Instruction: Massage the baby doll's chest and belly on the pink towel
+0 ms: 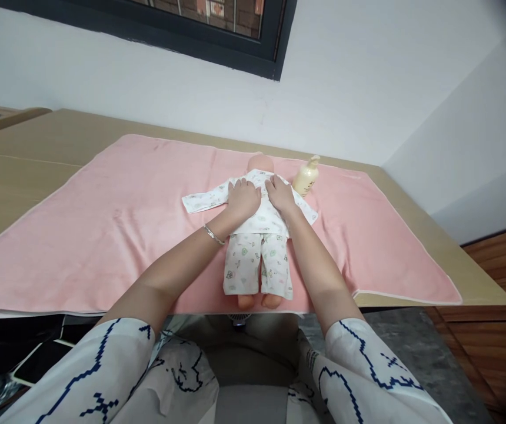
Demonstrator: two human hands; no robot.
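Note:
A baby doll [260, 162] lies with its head toward the wall and its feet at the table's near edge. It wears a white patterned long-sleeved top [264, 221] and matching trousers [242, 265]. My left hand [244, 197] rests flat on the left side of the doll's upper body, fingers apart. On the right side of the upper body lies my right hand [280, 193], its fingers also stretched out. One sleeve [204, 201] reaches out to the left. The other sleeve is partly hidden behind my right forearm. I cannot make out the doll's face.
A pink cloth [147, 206] with a white edge is spread under the doll on a wooden table [76, 129]. Beside the doll's right-hand shoulder stands a cream pump bottle [306, 176]. A white wall and a dark-framed window [253, 53] rise behind. Wooden panels [504, 271] are at right.

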